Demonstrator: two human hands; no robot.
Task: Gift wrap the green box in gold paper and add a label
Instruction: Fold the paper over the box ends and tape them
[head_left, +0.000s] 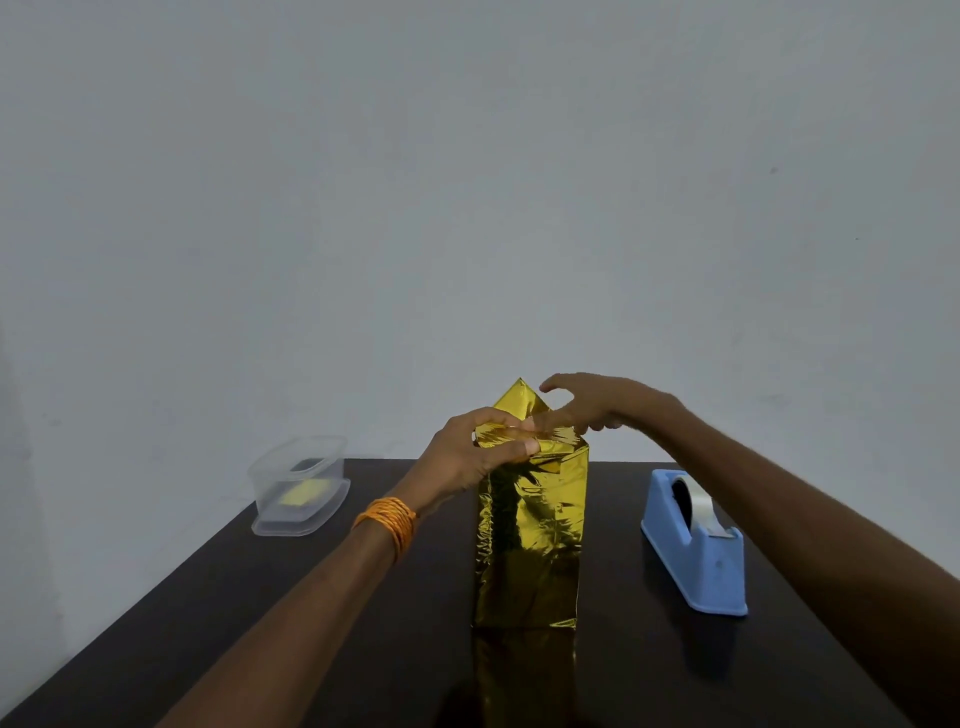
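Head view: you are looking down your own forearms at a tall package standing upright in the middle of the dark bench.
Task thing: the green box is entirely covered. Only gold paper shows, so it sits under the wrap, centred between your arms.
Top end: the side folds are pushed in, and one triangular flap stands up at the far edge, not yet folded down.
Left hand: your left hand pinches the creased paper at the top near-left corner, with fingers curled over it and the thumb pressing from the near side.
Right hand: your right hand holds nothing. Its fingers are fairly straight, one fingertip rests on the fold at the top, and the thumb is lifted clear.
Wrist: an orange thread band circles your left wrist.
Right of package: a blue tape dispenser stands near it, and a tape end shows at the cutter.
Left of package: a clear lidded container sits farther back with a yellow item inside, possibly the label stock, though it is too blurred to be sure.
Step in hand: closing the top end of the wrap, judging by the folds.
Progress: the body looks wrapped. The top is not sealed, and no label is visible on it.
Next move: keep the left pinch firm, bring the upright flap down flat with the right hand, then reach right for tape without letting the crease spring open.
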